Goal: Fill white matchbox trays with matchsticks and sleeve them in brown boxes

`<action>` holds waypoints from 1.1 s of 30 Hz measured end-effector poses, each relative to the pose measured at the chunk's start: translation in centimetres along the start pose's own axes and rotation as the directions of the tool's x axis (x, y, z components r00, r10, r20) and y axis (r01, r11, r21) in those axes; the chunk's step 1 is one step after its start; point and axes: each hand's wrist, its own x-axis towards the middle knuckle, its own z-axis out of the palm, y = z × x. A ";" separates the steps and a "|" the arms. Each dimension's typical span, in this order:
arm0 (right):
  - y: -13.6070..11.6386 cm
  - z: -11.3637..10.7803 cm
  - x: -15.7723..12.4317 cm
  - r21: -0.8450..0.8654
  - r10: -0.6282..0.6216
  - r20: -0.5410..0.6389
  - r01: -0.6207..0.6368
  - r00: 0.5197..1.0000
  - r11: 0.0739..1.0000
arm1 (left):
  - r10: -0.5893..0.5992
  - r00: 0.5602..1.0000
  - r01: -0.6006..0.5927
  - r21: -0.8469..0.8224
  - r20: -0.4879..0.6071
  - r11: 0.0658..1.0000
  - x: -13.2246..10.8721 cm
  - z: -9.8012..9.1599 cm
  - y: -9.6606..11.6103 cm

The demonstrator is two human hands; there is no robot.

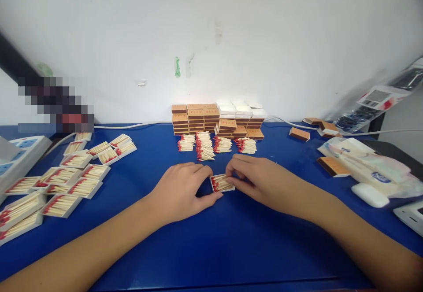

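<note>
A small white tray of red-tipped matches [221,182] lies on the blue table [211,248] between my hands. My left hand [185,190] is at its left end, thumb and index finger apart around the near and far corners. From the right, my right hand [256,179] reaches over the tray's right end, its fingertips bent together at the matches; whether a match is between them is too small to tell. Just beyond the hands lie loose match piles [205,146] in a row. Behind them, brown matchboxes [195,118] stand stacked against the wall, with white trays [243,109] on top.
Several match-filled trays [84,187] spread over the left side, near a white power strip [24,155]. At right are loose matchboxes [299,134], a tissue pack [380,168], a white case [370,195] and a plastic bottle [373,100]. A cable [132,126] runs along the wall.
</note>
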 end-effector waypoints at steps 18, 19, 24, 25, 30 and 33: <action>0.1 -0.2 0.0 0.159 0.032 0.093 -0.046 0.995 0.986 | -0.002 1.000 0.002 -0.008 0.002 1.000 0.0 0.0 0.0; 0.4 -0.2 0.0 0.163 0.037 0.081 -0.050 0.996 0.985 | 0.001 1.000 -0.001 -0.005 -0.003 1.000 0.0 0.0 0.0; 3.9 -1.3 0.1 -0.006 0.118 -0.158 -0.121 0.980 0.993 | 0.014 1.000 -0.014 0.012 -0.012 1.000 0.0 0.0 -0.1; 4.9 -1.5 0.1 -0.072 0.130 -0.207 -0.147 0.970 0.986 | 0.011 1.000 -0.011 0.014 -0.013 1.000 0.0 -0.1 -0.1; 7.8 -2.0 0.4 -0.158 0.210 -0.148 -0.232 0.967 0.960 | -0.033 0.999 0.034 0.026 -0.011 0.999 0.0 -0.5 -0.3; 7.7 -1.9 0.6 -0.132 0.215 -0.097 -0.227 0.972 0.965 | -0.030 0.999 0.030 0.023 0.017 0.999 0.0 -0.6 -0.3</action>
